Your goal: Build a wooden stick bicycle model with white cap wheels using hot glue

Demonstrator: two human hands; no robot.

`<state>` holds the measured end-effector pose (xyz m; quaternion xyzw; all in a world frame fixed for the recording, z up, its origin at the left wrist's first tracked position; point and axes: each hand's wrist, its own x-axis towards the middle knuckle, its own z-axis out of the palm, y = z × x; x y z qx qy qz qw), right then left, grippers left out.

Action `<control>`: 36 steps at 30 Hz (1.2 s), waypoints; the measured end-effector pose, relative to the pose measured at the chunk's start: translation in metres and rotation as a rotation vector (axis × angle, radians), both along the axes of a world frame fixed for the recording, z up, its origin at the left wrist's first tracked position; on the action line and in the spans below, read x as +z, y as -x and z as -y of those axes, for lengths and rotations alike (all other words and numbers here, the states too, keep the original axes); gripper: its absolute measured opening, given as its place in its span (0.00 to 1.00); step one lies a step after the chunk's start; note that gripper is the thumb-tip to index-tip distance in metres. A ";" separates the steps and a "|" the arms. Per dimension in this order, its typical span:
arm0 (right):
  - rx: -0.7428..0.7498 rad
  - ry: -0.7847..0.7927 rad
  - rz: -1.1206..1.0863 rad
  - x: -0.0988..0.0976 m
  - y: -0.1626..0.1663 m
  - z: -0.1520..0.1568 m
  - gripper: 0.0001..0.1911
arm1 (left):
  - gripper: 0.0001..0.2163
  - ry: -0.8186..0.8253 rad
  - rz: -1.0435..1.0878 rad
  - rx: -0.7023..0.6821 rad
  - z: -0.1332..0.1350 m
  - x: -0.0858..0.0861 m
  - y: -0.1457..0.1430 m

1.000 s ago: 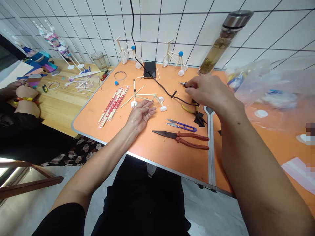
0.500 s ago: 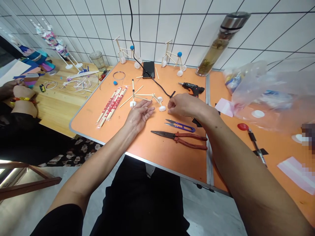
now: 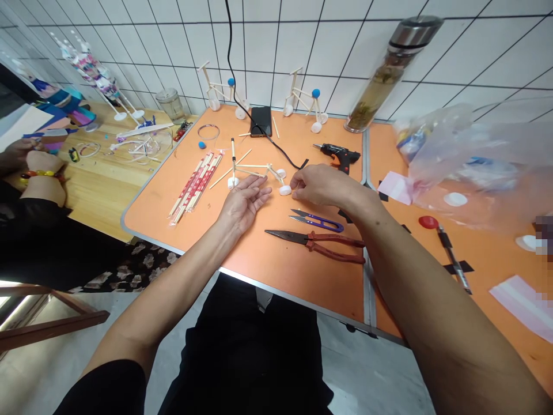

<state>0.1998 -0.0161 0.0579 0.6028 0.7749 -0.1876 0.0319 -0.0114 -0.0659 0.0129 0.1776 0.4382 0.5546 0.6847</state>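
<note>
My left hand lies palm up and open on the orange table, just in front of a chopstick bicycle model with white wheels. My right hand rests beside it, fingers curled, thumb and forefinger pinching at the model's white wheel. Purple thread snips and red-handled pliers lie just in front of my right hand. A black glue gun lies behind it.
Wrapped chopsticks lie at left. Two finished stick bicycles, a phone and a glass bottle stand by the tiled wall. Plastic bags fill the right. Another person's hand works at the wooden table on the left.
My right hand left the glue gun lying on the table, drew back leftward and closed its fingers at the model's white wheel. My left hand stayed still.
</note>
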 end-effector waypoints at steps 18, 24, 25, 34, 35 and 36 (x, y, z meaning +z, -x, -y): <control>0.022 -0.009 -0.023 0.008 0.001 0.004 0.11 | 0.23 0.013 0.002 0.000 0.000 0.001 0.000; -0.027 -0.002 0.008 0.013 0.003 0.005 0.15 | 0.22 0.002 -0.012 0.009 0.001 0.003 -0.001; -0.035 0.003 0.012 0.013 0.003 0.005 0.16 | 0.23 0.004 -0.015 0.007 0.001 0.003 -0.001; -0.040 0.005 0.029 0.005 -0.002 -0.002 0.18 | 0.20 0.004 -0.021 0.000 0.001 0.003 0.000; -0.036 0.006 0.028 0.004 -0.003 -0.003 0.18 | 0.21 0.007 -0.019 0.000 0.001 0.003 0.000; -0.029 0.005 0.026 0.004 -0.003 -0.004 0.18 | 0.22 0.011 -0.015 0.002 0.001 0.002 0.000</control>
